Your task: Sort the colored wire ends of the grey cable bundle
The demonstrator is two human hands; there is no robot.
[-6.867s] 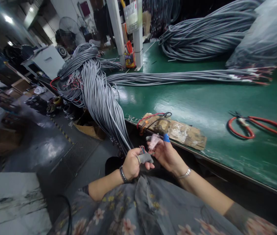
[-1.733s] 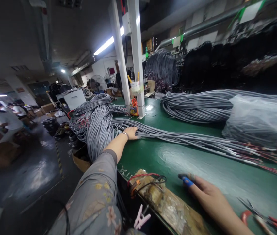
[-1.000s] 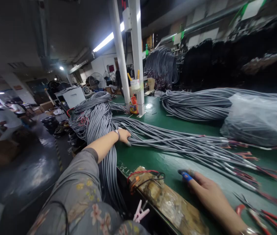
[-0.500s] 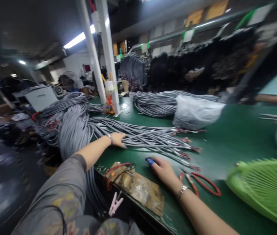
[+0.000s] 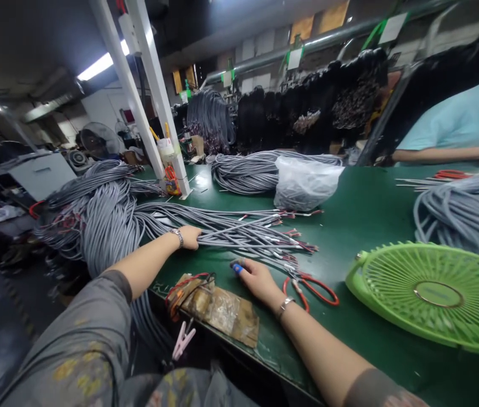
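My left hand (image 5: 190,236) is stretched out across the green table (image 5: 362,215) and its fingers are closed round a bundle of grey cables (image 5: 239,233) that lies on it. The cables end in red and white stripped wire tips (image 5: 303,246) pointing right. My right hand (image 5: 253,276), with a blue cap on one fingertip, rests palm down on the table just in front of the bundle, fingers stretched out, holding nothing. Red-handled cutters (image 5: 310,286) lie right beside that hand's wrist.
A taped brown block (image 5: 218,305) with red wire sits at the table's near edge, a pink clip (image 5: 182,339) hanging below it. A green fan (image 5: 430,294) lies at right. More grey cable coils (image 5: 248,169), a plastic bag (image 5: 305,182) and a white post (image 5: 161,118) stand behind. Another person's arm (image 5: 447,154) rests far right.
My left hand has dragged the cable bundle toward me across the table. The view has swung right, bringing the green fan and the other person into sight. My right hand stays flat.
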